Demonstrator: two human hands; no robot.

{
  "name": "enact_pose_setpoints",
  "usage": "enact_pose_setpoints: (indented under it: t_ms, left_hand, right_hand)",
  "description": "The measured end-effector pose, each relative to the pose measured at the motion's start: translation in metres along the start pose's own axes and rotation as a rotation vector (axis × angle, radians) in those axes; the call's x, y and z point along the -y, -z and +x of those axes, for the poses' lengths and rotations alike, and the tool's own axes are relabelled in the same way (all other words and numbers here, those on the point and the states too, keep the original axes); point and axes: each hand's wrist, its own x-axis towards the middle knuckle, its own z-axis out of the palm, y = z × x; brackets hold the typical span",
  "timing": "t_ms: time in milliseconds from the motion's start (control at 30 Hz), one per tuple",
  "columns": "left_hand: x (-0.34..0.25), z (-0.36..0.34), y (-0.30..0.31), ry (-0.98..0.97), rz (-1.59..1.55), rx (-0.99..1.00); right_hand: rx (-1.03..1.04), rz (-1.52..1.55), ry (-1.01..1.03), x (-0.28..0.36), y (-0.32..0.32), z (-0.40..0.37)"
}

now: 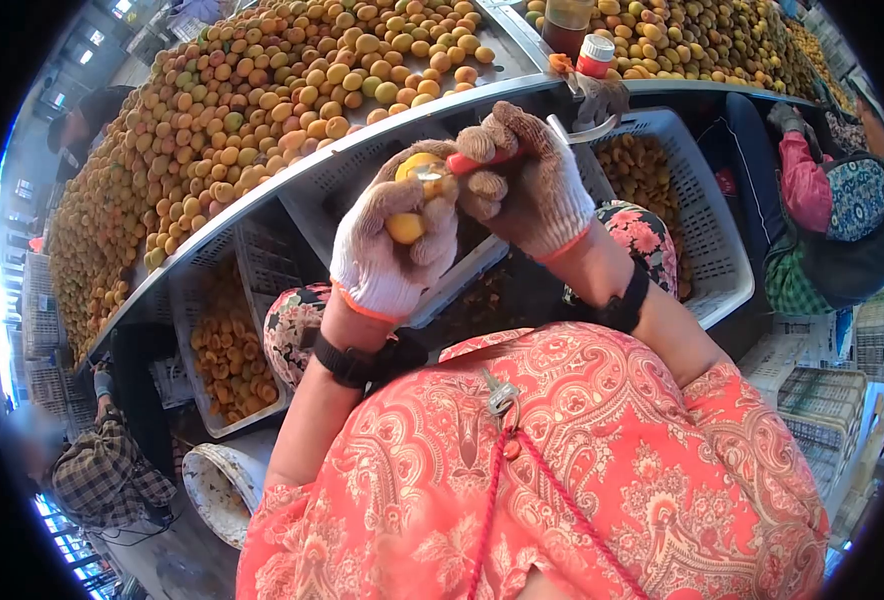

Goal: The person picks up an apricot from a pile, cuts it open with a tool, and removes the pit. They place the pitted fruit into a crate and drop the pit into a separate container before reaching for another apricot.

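Note:
My left hand (pixel 392 245), in a brown-stained white knit glove, is closed around two yellow apricots. The upper apricot (pixel 414 165) sits at the fingertips, and the lower apricot (pixel 405 228) rests against the palm. Gloved the same way, my right hand (pixel 537 185) grips a small knife by its red handle (pixel 467 163). Its short shiny blade is at the upper apricot, though how deep it goes is hidden by the fingers. Both hands are held together just in front of the table's metal rim (pixel 362 128).
Piles of whole apricots (pixel 262 80) cover the table beyond the rim. Crates of halved apricots stand below, one at left (pixel 230 365) and one at right (pixel 687 170). A red bottle (pixel 596 58) stands near the rim. Co-workers (pixel 112 460) sit on both sides; a white bucket (pixel 220 490) is lower left.

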Motion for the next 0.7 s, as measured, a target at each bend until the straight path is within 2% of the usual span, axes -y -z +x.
enact_pose_setpoints:
  t_ms: [67, 133, 200, 233, 267, 300, 333, 367, 400, 467, 533, 567, 600, 667, 700]
  left_hand:
    - [0.002, 0.009, 0.005, -0.006, -0.018, -0.035]
    - [-0.001, 0.014, 0.018, -0.068, -0.041, -0.072]
    - [-0.006, 0.015, 0.023, -0.076, 0.014, -0.132]
    - [-0.008, 0.012, 0.022, -0.069, 0.088, -0.178]
    - [-0.008, 0.011, 0.021, -0.060, 0.162, -0.223]
    - [-0.008, 0.011, 0.020, -0.058, 0.161, -0.225]
    - [-0.008, 0.011, 0.019, -0.041, 0.185, -0.314]
    - [-0.009, 0.011, 0.018, -0.027, 0.209, -0.403]
    - [-0.008, 0.010, 0.016, -0.037, 0.214, -0.402]
    - [-0.008, 0.005, 0.008, -0.171, 0.904, -0.349]
    - [-0.012, -0.007, 0.002, -0.100, 0.903, -0.357]
    - [-0.018, -0.011, -0.017, 0.049, 0.582, -0.491]
    - [-0.018, -0.013, -0.019, 0.024, 0.724, -0.488]
    - [-0.016, -0.019, -0.009, -0.154, 1.264, -0.424]
    - [-0.019, -0.026, -0.008, -0.142, 1.235, -0.431]
  right_hand:
    - [-0.034, 0.233, -0.059, 0.000, 0.003, 0.009]
    - [0.031, 0.193, -0.031, 0.004, 0.008, 0.010]
    - [-0.009, -0.174, 0.153, 0.013, 0.011, 0.009]
    - [-0.006, -0.497, 0.218, 0.020, 0.010, 0.007]
    - [-0.006, -0.495, 0.217, 0.015, 0.009, 0.010]
    - [0.038, -0.827, 0.386, 0.005, 0.005, 0.014]
    - [0.084, -1.160, 0.555, -0.001, 0.003, 0.014]
    - [0.095, -1.340, 0.393, 0.002, -0.002, 0.009]
    - [0.225, -1.575, 0.649, -0.001, 0.003, 0.011]
    - [0.300, -1.509, 0.650, -0.002, 0.008, 0.012]
    - [0.357, -1.385, 0.508, -0.002, -0.009, 0.006]
    - [0.331, -1.383, 0.405, -0.002, -0.020, 0.003]
    - [0.306, -1.391, 0.301, -0.004, -0.024, 0.001]
    - [0.296, -1.447, 0.428, -0.015, -0.016, 0.005]
    - [0.281, -1.425, 0.401, -0.023, -0.021, 0.007]
